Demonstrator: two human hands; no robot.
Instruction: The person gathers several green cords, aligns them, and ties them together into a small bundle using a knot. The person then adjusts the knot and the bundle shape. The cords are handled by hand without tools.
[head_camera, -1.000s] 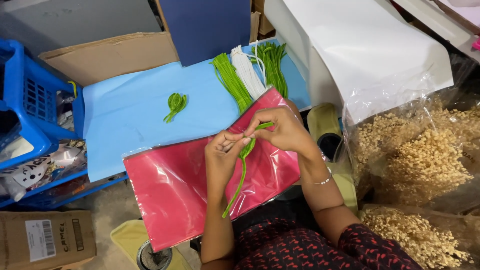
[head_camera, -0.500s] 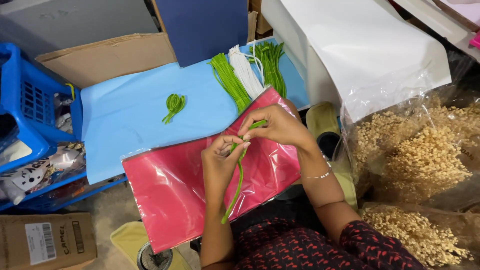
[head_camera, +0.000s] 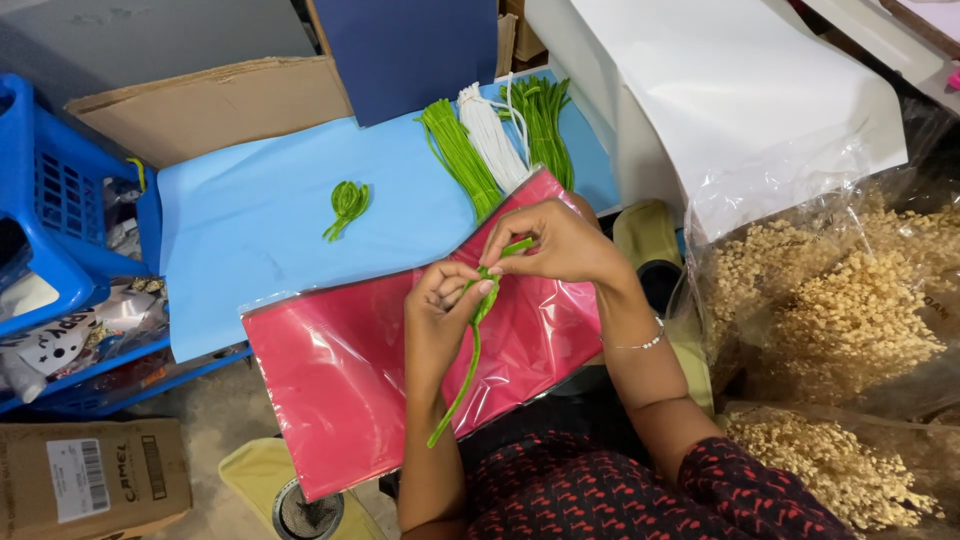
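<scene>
Two hands meet over a green fuzzy stem (head_camera: 470, 345), each pinching it near its upper end. The left hand (head_camera: 440, 310) has its fingertips pressed together on the stem where it bends; the right hand (head_camera: 560, 240) curls its fingers and nips the short upper tip between thumb and forefinger. Below the left hand the stem hangs down in a long, slightly curved line, its free end reaching the lower edge of a red sheet in a glossy clear sleeve (head_camera: 340, 370) that lies slanted beneath both hands.

Under the red sleeve lies a light blue sheet (head_camera: 250, 230). On it, well apart from the hands, rests a small finished loop bundle of green stems (head_camera: 346, 205). At the blue sheet's far edge three bundles lie side by side: light green stems (head_camera: 455, 150), white stems (head_camera: 492, 140) and darker green stems (head_camera: 545, 120).

Beyond them stands a dark blue board (head_camera: 410, 50), and to its left a flat brown cardboard piece (head_camera: 210, 105). At the left edge stands a blue plastic crate (head_camera: 50, 200). A brown carton (head_camera: 90, 480) with a white rectangular label sits at the bottom left. On the right, clear plastic bags of pale dried sprigs (head_camera: 850, 310) are stacked beneath a large white sheet (head_camera: 760, 100).
</scene>
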